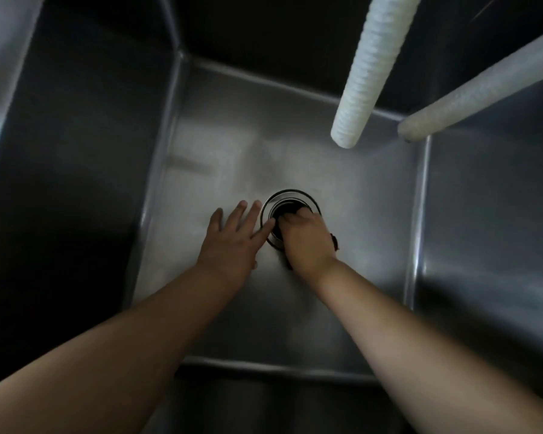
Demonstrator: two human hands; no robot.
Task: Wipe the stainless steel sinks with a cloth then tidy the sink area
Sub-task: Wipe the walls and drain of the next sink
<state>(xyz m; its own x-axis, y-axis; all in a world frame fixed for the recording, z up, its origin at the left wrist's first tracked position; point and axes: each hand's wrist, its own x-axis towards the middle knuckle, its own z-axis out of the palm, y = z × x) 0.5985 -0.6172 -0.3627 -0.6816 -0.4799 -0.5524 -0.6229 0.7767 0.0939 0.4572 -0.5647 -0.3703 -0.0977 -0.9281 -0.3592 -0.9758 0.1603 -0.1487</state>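
I look straight down into a deep stainless steel sink point(295, 145). A round drain point(290, 195) with a chrome ring sits in the middle of its floor. My left hand point(235, 236) lies flat on the sink floor just left of the drain, fingers spread and straight. My right hand point(306, 238) is curled over the drain and grips a dark cloth point(334, 241), of which only small bits show at the hand's edges and inside the drain. Most of the drain's near side is hidden under that hand.
Two white hoses hang into the sink from above: a ribbed one point(367, 73) ending over the back of the floor, and a smoother one point(483, 92) coming in from the right. Steep steel walls point(85, 151) close in on all sides.
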